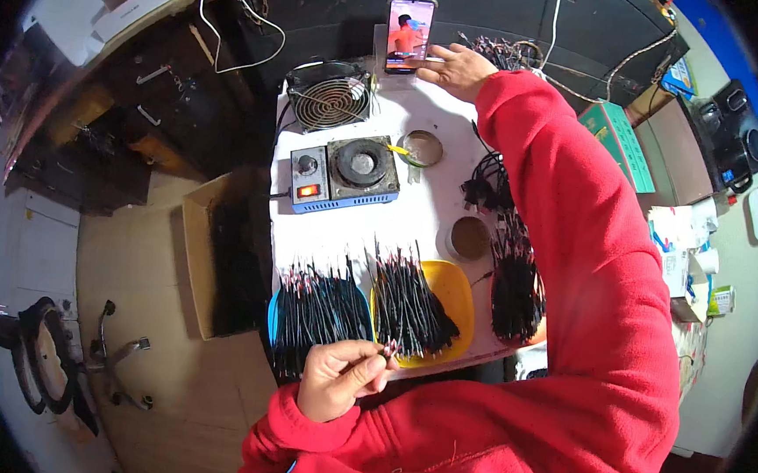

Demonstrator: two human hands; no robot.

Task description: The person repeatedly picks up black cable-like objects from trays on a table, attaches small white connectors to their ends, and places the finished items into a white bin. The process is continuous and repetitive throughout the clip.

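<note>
Phone: stands upright, its screen lit, at the middle of the desk's far edge; phone point(409, 36), desk point(308, 239).
Right hand: right hand point(461, 69) reaches over the desk to that far edge; its grip is apart, fingers spread, nothing visible between them. The fingertips overlap the lower screen; whether they press the glass cannot be told.
Left hand: left hand point(338, 381) lies at the near edge; its grip is together, thumb and forefinger clamped on small wire ends point(390, 349). Whether these join a longer lead is hidden.
Black leads: bunched along the near edge, in a blue tray point(273, 317) at the near left corner and, beside it, a yellow tray point(456, 296); a further bunch point(516, 286) lies toward the right edge.
Heating unit: blue-based, with dial, red switch and round well, nearer the left edge; heating unit point(359, 167). A fan point(331, 103) stands behind it, at the far left corner.
Step at the phone: judged a pause in wire handling, the screen being attended to while the wire ends are held.
Next move at the wires: judged to call for a free right hand and a steady left pinch.
</note>
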